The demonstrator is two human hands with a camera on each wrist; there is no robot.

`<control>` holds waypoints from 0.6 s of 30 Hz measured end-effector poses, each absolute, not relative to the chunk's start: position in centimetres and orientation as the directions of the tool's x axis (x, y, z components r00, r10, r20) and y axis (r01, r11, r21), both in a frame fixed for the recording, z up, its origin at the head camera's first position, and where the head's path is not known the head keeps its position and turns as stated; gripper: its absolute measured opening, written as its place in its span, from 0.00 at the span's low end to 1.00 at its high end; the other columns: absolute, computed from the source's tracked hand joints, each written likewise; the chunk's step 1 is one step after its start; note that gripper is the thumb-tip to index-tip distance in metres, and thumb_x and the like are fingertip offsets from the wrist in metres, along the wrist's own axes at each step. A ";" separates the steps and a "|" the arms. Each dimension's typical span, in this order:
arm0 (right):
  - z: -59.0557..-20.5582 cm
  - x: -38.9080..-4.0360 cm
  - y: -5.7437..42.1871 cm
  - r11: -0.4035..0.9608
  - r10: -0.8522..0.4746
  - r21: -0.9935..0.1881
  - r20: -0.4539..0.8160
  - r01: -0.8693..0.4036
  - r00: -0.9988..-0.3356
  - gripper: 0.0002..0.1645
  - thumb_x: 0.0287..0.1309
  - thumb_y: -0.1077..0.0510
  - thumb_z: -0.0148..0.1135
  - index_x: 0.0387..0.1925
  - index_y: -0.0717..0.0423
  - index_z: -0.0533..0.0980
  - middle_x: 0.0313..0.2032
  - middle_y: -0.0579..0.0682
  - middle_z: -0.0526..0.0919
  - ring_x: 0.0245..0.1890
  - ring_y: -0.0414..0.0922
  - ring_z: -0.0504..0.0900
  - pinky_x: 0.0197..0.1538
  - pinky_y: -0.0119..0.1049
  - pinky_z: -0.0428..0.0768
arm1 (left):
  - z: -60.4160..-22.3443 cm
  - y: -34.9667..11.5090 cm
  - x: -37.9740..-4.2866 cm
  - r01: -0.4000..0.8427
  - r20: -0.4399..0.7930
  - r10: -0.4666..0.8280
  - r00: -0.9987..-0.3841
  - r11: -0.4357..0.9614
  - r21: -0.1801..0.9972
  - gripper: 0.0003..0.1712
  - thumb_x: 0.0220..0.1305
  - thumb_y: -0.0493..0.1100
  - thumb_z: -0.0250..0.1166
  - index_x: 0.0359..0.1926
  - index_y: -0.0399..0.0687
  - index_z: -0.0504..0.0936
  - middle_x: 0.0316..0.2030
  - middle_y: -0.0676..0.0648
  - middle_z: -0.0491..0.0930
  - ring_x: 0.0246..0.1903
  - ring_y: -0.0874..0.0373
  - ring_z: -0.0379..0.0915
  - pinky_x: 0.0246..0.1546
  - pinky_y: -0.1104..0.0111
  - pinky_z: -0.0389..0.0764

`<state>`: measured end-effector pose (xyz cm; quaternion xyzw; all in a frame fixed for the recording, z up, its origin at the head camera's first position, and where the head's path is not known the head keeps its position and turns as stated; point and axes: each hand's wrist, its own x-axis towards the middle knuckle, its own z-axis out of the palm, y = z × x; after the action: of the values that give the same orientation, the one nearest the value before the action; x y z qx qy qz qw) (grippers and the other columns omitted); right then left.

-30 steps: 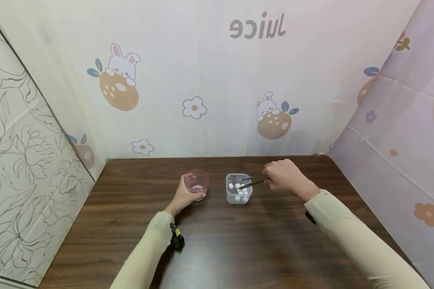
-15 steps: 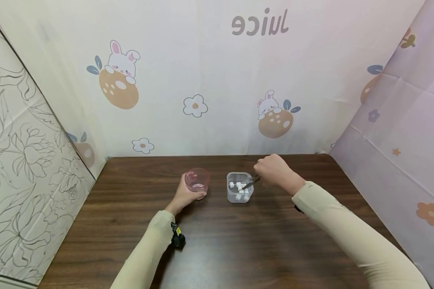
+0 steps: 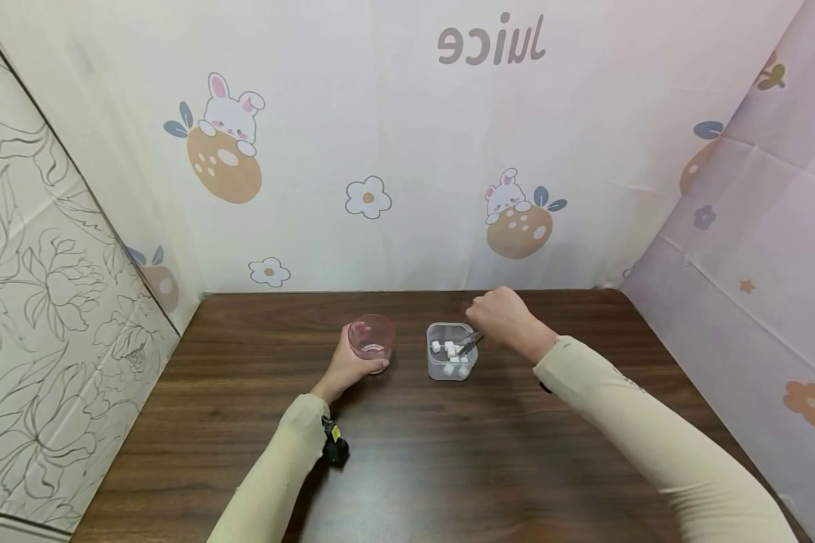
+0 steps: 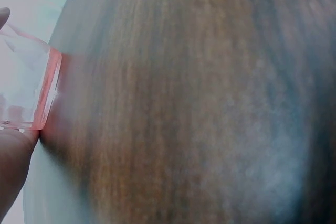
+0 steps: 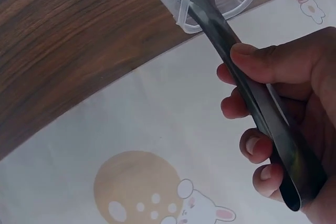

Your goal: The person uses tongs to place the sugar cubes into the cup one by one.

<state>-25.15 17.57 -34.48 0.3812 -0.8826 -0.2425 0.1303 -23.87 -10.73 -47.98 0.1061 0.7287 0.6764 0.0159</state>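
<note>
A pink clear cup (image 3: 371, 337) stands upright on the dark wooden table, with the left hand (image 3: 347, 360) gripping it round its side. In the left wrist view only the base of the cup (image 4: 44, 90) and part of the hand show at the left edge. The right hand (image 3: 509, 320) holds dark metal tongs (image 5: 252, 98), thumb on one side and fingers on the other. Their serrated tips reach over the rim into a clear plastic box (image 3: 440, 371) of several small white cubes (image 3: 450, 351). In the right wrist view the tips overlap the box wall.
The brown table (image 3: 421, 460) runs back to a wall cloth (image 3: 421, 249) printed with rabbits, fruit and flowers. Side panels stand at left (image 3: 54, 302) and right (image 3: 740, 302). The box sits just right of the cup.
The right hand has moved left and turned, bringing the tongs more steeply into the box. The tongs' arms, apart earlier, are now close together. The left hand stays on the cup.
</note>
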 end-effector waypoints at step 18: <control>-34.9 -25.1 18.3 0.592 -0.772 0.510 0.135 -0.624 -0.621 0.25 0.41 0.66 0.72 0.06 0.49 0.65 0.09 0.45 0.69 0.10 0.39 0.65 0.15 0.35 0.68 | -49.0 -10.6 -24.2 0.146 0.134 0.158 -0.978 0.066 0.987 0.51 0.42 0.28 0.74 0.64 0.28 0.54 0.60 0.29 0.63 0.60 0.36 0.59 0.60 0.47 0.62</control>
<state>-25.08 18.27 -34.87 0.3988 -0.8750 -0.2120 0.1740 -24.22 -10.60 -48.97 0.1040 0.7302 0.6753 0.0043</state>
